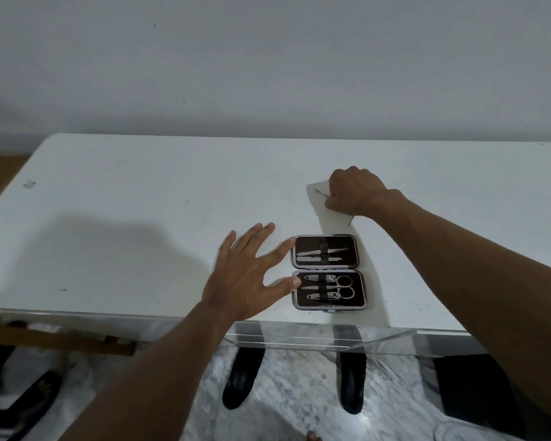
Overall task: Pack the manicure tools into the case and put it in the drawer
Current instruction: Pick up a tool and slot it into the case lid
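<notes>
The white counter [140,192] filled the view, with a clear drawer [299,340] under its near edge. The left hand [245,281] was spread, fingers straight, index tip and thumb touching the left edge of the open case [328,272], which lay by the near edge. The right hand [353,192], beyond the case and a touch right, was curled round a thin metal tool [321,193], its shaft running far-left to near-right. The packed tools lay left-to-right, so a turn looked needed. No writing was readable.
</notes>
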